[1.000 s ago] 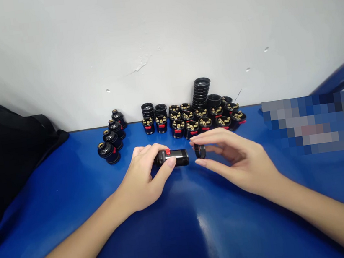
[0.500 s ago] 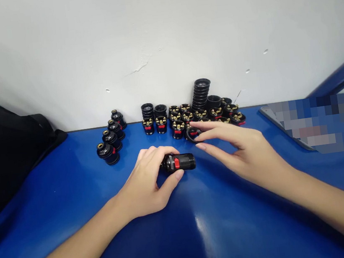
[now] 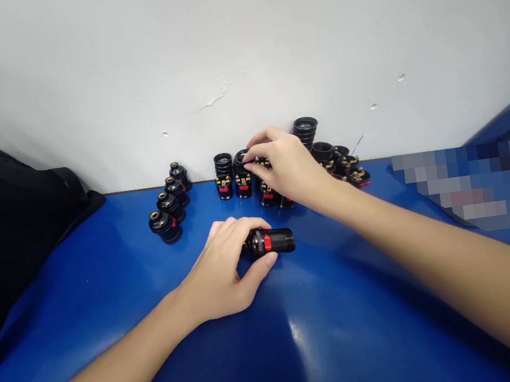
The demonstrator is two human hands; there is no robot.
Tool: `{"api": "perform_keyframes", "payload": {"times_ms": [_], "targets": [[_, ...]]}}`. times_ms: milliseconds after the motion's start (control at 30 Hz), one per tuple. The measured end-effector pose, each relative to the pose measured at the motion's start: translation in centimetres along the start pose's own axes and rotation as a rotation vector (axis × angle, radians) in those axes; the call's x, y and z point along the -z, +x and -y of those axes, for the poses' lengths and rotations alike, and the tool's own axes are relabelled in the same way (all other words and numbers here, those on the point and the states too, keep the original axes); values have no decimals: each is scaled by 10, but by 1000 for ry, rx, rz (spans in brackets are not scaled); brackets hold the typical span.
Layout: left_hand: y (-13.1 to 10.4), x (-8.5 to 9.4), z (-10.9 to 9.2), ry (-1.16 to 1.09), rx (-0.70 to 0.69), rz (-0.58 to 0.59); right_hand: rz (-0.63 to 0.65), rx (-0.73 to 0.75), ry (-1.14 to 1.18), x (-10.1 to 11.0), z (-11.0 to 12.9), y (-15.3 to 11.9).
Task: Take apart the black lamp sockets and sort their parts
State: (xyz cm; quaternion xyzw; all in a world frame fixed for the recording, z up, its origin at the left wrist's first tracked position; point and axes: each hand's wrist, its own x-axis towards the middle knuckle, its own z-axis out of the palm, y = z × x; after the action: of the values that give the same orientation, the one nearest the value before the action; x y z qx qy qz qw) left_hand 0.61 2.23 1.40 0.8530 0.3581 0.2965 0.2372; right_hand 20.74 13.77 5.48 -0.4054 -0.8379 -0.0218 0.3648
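Note:
My left hand (image 3: 225, 270) is closed around a black lamp socket (image 3: 283, 240) with a red switch, lying on its side with its open end to the right. Farther back, my right hand (image 3: 282, 162) pinches a black ring (image 3: 241, 155) at the top of a short stack of rings near the wall. The fingers partly cover the ring, so whether it rests on the stack is hard to tell. In front of that stack stands a socket core (image 3: 244, 186) with brass contacts and a red switch. My right hand hides part of the group of cores behind it.
Several capped black sockets (image 3: 164, 226) stand in a slanting row at left. A taller stack of rings (image 3: 305, 126) and more cores (image 3: 358, 176) stand by the wall (image 3: 309, 33). Black cloth (image 3: 20, 228) lies at far left, a blurred-out flat item (image 3: 461, 189) at right.
My right hand has moved left and back, from in front of the cores to the short ring stack, with the ring at its fingertips. My left hand keeps its hold on the lamp socket.

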Motion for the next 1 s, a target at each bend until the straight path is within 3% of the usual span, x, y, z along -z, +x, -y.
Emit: {"api": "perform_keyframes", "payload": {"times_ms": [200, 600, 1000], "targets": [[0, 1, 1, -9, -2, 11, 47, -92, -49, -14, -8, 13], [0, 1, 1, -16, -2, 17, 75, -128, 30, -23, -13, 16], [1, 1, 1, 5, 18, 15, 21, -124, -12, -18, -9, 12]]}}
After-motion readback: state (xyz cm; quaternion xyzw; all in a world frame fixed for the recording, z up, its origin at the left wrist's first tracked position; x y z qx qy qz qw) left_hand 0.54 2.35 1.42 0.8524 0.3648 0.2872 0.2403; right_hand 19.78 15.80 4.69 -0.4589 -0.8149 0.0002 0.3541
